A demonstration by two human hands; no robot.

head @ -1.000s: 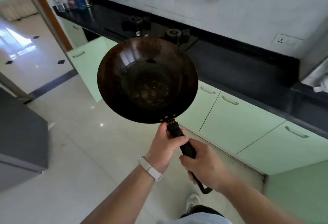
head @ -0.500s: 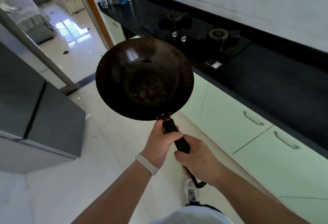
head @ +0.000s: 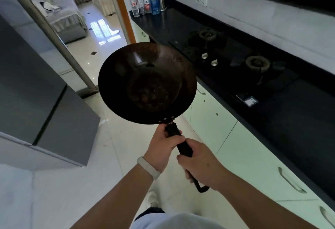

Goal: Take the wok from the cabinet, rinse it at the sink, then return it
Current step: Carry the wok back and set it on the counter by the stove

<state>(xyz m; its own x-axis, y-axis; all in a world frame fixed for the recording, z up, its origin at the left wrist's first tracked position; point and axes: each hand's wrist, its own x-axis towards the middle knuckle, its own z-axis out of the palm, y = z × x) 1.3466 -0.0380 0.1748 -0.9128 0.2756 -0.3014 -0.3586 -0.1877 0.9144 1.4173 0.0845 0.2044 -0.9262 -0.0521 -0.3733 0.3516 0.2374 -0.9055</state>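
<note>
Dark wok (head: 147, 83) is held over the floor, both hands, left (head: 164, 149) and right (head: 203, 165), gripping its handle (head: 176, 134).

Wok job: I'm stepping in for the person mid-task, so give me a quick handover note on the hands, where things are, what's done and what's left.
Left hand: closed around the wok handle near the bowl.
Right hand: closed around the same handle, nearer its end.
Wok: held in the air over the floor, beside the green cabinets and the black counter with the gas hob. Its inside looks dark and stained.
Done: wok is out and in hand.
Left: no sink in view; whether it is already rinsed cannot be told. Rinse if needed, then return it to the cabinet.
</note>
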